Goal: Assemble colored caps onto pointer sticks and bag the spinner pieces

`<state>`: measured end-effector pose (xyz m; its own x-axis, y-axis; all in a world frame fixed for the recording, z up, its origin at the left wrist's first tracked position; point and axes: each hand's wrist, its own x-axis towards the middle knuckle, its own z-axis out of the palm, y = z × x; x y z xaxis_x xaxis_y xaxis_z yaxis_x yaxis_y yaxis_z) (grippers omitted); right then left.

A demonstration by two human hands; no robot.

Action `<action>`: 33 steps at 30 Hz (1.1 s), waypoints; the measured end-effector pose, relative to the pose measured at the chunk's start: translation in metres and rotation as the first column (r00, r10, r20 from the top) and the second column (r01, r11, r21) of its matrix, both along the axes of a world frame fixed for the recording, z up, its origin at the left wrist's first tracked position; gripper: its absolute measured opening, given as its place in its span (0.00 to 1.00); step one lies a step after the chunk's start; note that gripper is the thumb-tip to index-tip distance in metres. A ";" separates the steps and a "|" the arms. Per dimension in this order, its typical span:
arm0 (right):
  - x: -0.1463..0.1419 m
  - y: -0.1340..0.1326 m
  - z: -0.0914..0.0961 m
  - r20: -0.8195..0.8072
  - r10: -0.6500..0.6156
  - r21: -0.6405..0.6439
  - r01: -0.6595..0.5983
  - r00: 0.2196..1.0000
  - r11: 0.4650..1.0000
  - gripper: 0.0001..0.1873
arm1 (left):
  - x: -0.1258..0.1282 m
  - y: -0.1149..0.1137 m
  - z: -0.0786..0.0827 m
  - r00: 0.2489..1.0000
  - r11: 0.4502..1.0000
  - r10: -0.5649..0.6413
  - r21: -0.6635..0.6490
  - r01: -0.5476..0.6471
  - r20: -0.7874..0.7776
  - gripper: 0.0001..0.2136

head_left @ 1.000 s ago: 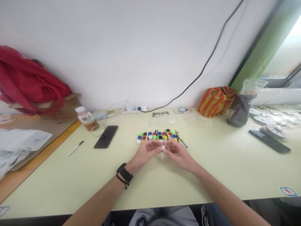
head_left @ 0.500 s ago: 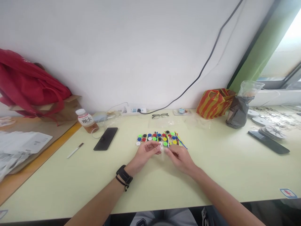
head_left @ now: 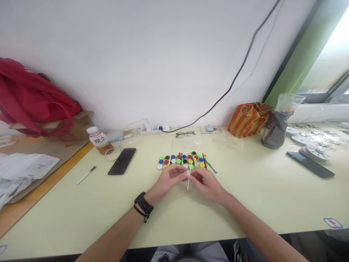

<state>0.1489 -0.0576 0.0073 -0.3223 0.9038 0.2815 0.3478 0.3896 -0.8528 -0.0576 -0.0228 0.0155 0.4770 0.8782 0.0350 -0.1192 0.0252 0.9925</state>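
My left hand (head_left: 169, 179) and my right hand (head_left: 207, 185) meet low over the middle of the table (head_left: 245, 207). A thin white plastic stick (head_left: 188, 185) runs nearly upright between their fingertips, with its lower end pointing towards me. Both hands are closed in a pinch on it, thumbs and forefingers almost touching. Something small and whitish at the left fingertips is too small to name. Just beyond lie rows of small round coloured discs (head_left: 173, 161), partly hidden by my fingers. Thin coloured sticks (head_left: 209, 163) lie among and beside them.
Left of my hands lie a dark phone (head_left: 122, 162), a white marker (head_left: 86, 175) and a bottle (head_left: 100, 141). Glasses (head_left: 185, 134) and a power strip (head_left: 155, 129) lie by the wall. A striped bag (head_left: 247, 122) and another phone (head_left: 309, 164) are at right.
The white stick now shows sharply between my fingertips, where it was blurred before. My right hand has shifted slightly left, closer to my left hand.
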 end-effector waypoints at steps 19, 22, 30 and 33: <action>0.088 0.029 0.003 0.251 -0.773 0.336 0.696 0.582 0.634 0.14 | 0.001 -0.002 -0.003 0.981 0.995 -0.099 -0.047 0.092 -0.167 0.20; 0.108 0.033 -0.009 0.554 -0.678 0.238 0.689 0.483 0.685 0.14 | 0.001 -0.002 -0.003 0.982 0.995 -0.100 -0.046 0.094 -0.163 0.19; 0.106 0.037 -0.016 0.548 -0.703 0.287 0.688 0.454 0.667 0.13 | 0.002 -0.003 -0.002 0.980 0.995 -0.101 -0.034 0.097 -0.172 0.18; 0.095 0.037 -0.013 0.449 -0.634 0.325 0.546 0.629 0.772 0.11 | 0.002 -0.003 -0.001 0.979 0.995 -0.101 -0.039 0.096 -0.174 0.18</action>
